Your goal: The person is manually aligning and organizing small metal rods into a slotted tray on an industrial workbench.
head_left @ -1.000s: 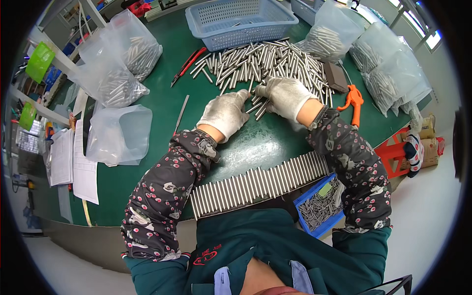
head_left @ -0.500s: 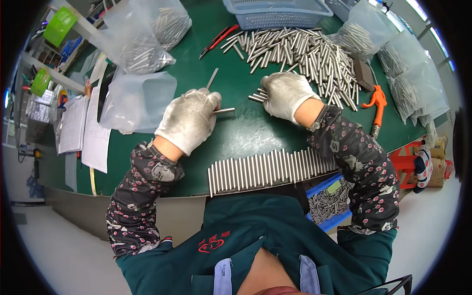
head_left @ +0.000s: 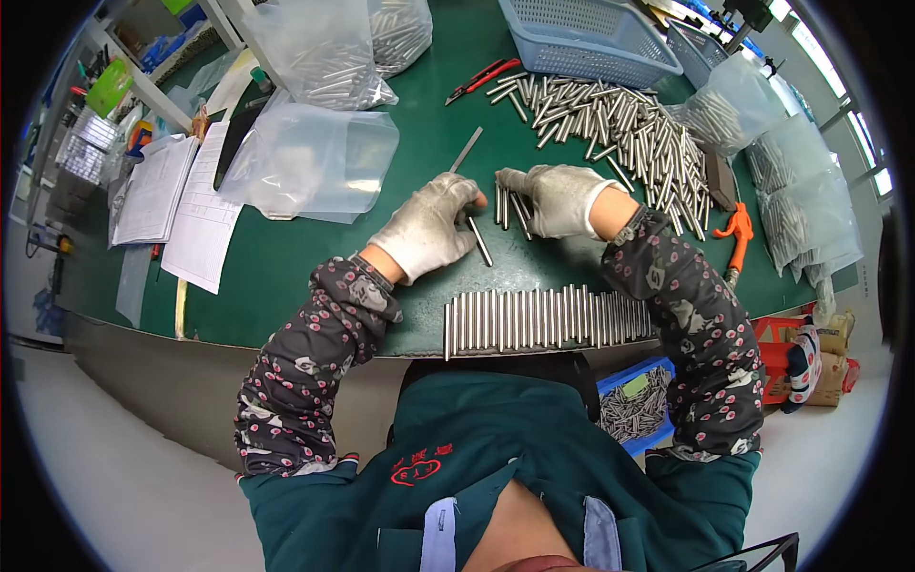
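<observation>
Nearest the person, a row of steel pins point(head_left: 548, 319) lies side by side along the near edge of the desk point(head_left: 286, 296), its right end meeting the right sleeve point(head_left: 681, 305); that stretch looks done. Beyond it, the left hand point(head_left: 429, 224) has its fingers bent narrow over 1 loose pin point(head_left: 480, 241); whether they grip it cannot be told. The right hand's point(head_left: 567, 200) fingers curl around several held pins point(head_left: 520, 217). Farther off, a large jumbled heap point(head_left: 610, 129) before the blue perforated basket point(head_left: 581, 62) appears left to arrange.
</observation>
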The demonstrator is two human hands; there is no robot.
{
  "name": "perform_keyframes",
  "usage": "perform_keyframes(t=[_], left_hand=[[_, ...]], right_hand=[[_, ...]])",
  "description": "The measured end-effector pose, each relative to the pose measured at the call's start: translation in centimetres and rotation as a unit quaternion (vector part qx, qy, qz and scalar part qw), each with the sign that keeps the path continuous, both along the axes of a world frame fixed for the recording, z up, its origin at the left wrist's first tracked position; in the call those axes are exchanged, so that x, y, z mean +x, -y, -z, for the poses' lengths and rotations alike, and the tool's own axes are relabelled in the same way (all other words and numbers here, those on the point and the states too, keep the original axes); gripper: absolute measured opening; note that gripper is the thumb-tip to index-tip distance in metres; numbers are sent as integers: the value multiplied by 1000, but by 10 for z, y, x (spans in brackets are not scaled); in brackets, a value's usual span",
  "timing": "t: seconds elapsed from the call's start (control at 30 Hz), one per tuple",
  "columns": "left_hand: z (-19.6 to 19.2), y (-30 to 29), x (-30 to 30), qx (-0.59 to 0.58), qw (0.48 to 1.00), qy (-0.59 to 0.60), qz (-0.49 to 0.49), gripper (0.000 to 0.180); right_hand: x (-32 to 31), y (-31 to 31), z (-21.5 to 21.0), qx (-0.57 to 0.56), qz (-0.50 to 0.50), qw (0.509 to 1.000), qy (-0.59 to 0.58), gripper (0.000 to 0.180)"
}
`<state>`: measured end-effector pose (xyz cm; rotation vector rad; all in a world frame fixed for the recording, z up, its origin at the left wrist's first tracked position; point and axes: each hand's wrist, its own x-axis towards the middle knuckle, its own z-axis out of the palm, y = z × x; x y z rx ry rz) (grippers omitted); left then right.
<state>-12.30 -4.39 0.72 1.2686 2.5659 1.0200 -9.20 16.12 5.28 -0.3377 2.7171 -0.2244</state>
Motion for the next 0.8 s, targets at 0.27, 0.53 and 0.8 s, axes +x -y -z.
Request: perform_keyframes(t=[0.27, 0.53, 0.8], left_hand=[[12, -12, -4, -50, 995, -83, -4, 85], [4, -13, 2, 17, 999, -16, -40, 71], [-13, 1, 20, -109, 992, -22, 56, 32]], right_hand=[[-10, 18, 4, -212, 176, 952, 134, 56], [-6, 13, 4, -67, 7, 998, 4, 85], [-12, 18, 6, -76, 9, 997, 12, 66]])
